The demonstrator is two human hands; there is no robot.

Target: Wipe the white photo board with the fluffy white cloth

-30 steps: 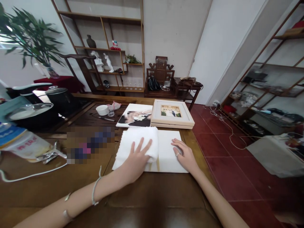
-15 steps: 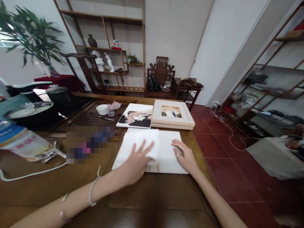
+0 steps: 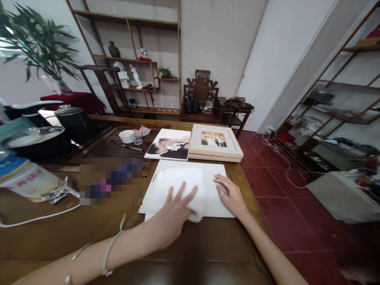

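A white board [image 3: 217, 206] lies flat on the wooden table, with a small dark marking near its upper left. Over much of it is spread a fluffy white cloth [image 3: 184, 178], whose lower edge hangs past the board's near side. My left hand [image 3: 173, 215] presses on the cloth from above, fingers spread and not wrapped round it. At the board's right edge rests my right hand [image 3: 232, 196], a ring on one finger, its fingers extended and slightly bent on the surface.
Just behind the board are a photo print [image 3: 169, 145] and stacked pale frames [image 3: 234, 152] with a picture. On the left stand a lidded pan [image 3: 38, 138], a printed bag [image 3: 26, 178] and a white bowl [image 3: 127, 136]. Red floor tiles [image 3: 279, 198] lie beyond the table's right edge.
My left hand has pulled the cloth toward me across the board, baring the dark marking at the upper left. My right hand stays in place at the board's right edge.
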